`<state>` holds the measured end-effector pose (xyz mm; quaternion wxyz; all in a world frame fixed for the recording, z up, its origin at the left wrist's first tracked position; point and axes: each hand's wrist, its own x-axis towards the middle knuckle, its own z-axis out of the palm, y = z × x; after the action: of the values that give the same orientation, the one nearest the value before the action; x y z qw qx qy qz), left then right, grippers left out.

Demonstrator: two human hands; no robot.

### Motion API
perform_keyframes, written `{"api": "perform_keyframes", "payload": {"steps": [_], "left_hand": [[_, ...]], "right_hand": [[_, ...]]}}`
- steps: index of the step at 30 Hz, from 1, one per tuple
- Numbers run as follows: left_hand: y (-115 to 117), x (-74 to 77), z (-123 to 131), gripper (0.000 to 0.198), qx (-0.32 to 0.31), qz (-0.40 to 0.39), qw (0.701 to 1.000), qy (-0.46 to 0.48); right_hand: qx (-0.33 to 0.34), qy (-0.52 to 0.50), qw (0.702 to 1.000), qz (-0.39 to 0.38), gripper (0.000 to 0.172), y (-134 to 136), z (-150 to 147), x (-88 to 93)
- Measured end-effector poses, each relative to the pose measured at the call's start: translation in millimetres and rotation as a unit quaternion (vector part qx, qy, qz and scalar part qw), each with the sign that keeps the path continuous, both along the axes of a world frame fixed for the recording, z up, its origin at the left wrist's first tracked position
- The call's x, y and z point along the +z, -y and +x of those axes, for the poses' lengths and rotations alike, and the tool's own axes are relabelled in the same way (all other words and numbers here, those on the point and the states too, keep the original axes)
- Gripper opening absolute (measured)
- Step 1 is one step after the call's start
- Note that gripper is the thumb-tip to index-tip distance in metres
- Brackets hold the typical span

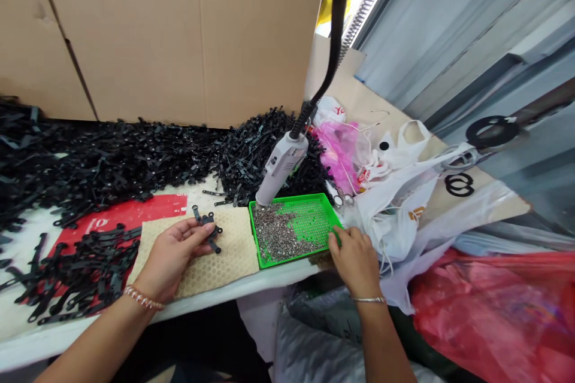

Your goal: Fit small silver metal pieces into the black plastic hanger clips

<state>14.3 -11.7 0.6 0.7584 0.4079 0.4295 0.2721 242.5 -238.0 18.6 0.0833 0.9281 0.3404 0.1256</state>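
My left hand (173, 251) pinches small black plastic arm-shaped pieces (209, 227), crossed over one another, between thumb and fingers. They are just above a tan honeycomb-patterned pad (238, 245). At the right end of a green tray (291, 261), my right hand (357, 257) has its fingers closed on the rim near the corner. Small silvery metal parts, apparently screws (281, 233), cover mostly the left half of the tray. A white electric screwdriver (281, 167) hangs from a black cable, its lower end over the tray's back left corner.
Heaps of black plastic pieces (135, 155) line the back of the table, below a cardboard wall (179, 30). More pieces (94, 275) lie at left on a red sheet (130, 209). Right of the tray are scissors (344, 197), white bags (395, 227) and a red bag (498, 311).
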Motion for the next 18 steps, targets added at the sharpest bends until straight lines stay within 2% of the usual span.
{"api": "perform_keyframes", "payload": {"steps": [8, 18], "left_hand": [[0.3, 0.0, 0.6, 0.013, -0.009, 0.008, 1.0, 0.001], [-0.6, -2.0, -0.6, 0.022, -0.007, 0.001, 1.0, 0.004]], "right_hand": [[-0.049, -0.054, 0.997, -0.027, 0.023, -18.7, 12.9, 11.8], [-0.068, -0.047, 0.996, -0.045, 0.024, -24.9, 15.8, 7.2]]}}
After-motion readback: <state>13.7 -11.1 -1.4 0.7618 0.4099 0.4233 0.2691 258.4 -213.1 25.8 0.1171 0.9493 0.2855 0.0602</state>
